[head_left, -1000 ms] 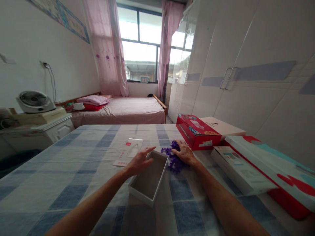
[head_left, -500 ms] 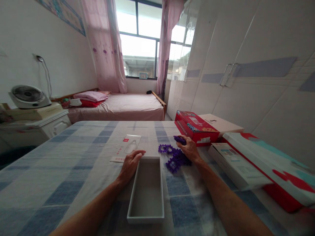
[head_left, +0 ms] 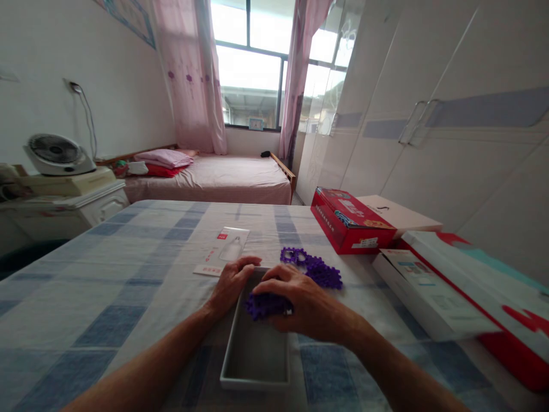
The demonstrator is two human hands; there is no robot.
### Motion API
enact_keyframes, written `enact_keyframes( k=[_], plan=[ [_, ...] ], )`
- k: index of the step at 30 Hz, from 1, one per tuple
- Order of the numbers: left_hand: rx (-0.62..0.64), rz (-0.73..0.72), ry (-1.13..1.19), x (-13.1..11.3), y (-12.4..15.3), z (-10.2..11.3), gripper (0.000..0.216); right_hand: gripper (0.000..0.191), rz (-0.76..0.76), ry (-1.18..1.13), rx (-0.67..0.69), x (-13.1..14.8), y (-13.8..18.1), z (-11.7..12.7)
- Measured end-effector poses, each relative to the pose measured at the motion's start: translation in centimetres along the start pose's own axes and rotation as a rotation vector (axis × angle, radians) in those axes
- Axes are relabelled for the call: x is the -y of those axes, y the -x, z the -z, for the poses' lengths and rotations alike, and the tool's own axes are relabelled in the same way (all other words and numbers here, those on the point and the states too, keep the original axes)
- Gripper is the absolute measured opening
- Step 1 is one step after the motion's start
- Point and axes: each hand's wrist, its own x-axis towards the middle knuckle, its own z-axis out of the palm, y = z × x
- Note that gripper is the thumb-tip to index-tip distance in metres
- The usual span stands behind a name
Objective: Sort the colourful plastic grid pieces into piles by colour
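Note:
A long white open-topped box [head_left: 257, 360] sits on the table in front of me. My left hand [head_left: 234, 283] holds its far left corner, with the fingers reaching along the far edge. Over the far half of the box, my right hand [head_left: 298, 297] is closed around purple toothed plastic pieces [head_left: 259, 306], which partly show under its fingers. Whether these pieces touch the box floor I cannot tell. More purple toothed pieces [head_left: 323, 273] lie in a loose pile on the cloth, beyond my right hand. Some have square or round openings.
A printed card [head_left: 223, 252] lies beyond my left hand on the checked tablecloth [head_left: 124, 315]. At the right stand a red box [head_left: 351, 220], a pale box [head_left: 398, 214], a white printed box [head_left: 424, 292] and a large white-and-red package [head_left: 472, 297].
My right hand has moved from the pile leftward and nearer, carrying purple pieces over the white box. The pile is smaller. My left hand stays at the box corner. The view has shifted slightly.

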Motion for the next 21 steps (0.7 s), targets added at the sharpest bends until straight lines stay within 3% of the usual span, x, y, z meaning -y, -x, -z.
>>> enact_keyframes(
  k=[3, 7, 11, 13, 16, 19, 21],
  plan=[
    [0.009, 0.004, 0.012, -0.2, 0.1, 0.0, 0.034, 0.058, 0.008, 0.047, -0.020, -0.3, -0.1, -0.9],
    [0.027, -0.016, 0.021, -0.6, 0.3, 0.0, 0.033, 0.055, -0.026, -0.025, -0.197, 0.2, -0.3, -1.5],
    [0.053, 0.018, 0.063, -0.5, 0.3, 0.1, 0.035, 0.062, 0.090, -0.022, -0.117, 1.5, -0.3, -1.7],
    [0.045, 0.024, 0.058, -0.3, 0.2, 0.1, 0.035, 0.054, 0.073, 0.062, -0.106, 1.2, -0.3, -1.3],
    [0.004, 0.008, 0.011, -0.1, 0.1, 0.0, 0.034, 0.043, -0.239, 0.306, -0.194, -1.2, 0.1, 0.1],
    [-0.022, 0.007, -0.020, -0.1, 0.1, 0.0, 0.033, 0.066, -0.622, 0.484, -0.105, -4.7, 1.2, 1.9],
    [-0.023, 0.017, -0.024, -0.2, 0.1, 0.0, 0.033, 0.086, -0.737, 0.437, 0.043, -6.5, 2.0, 2.7]
  ],
)
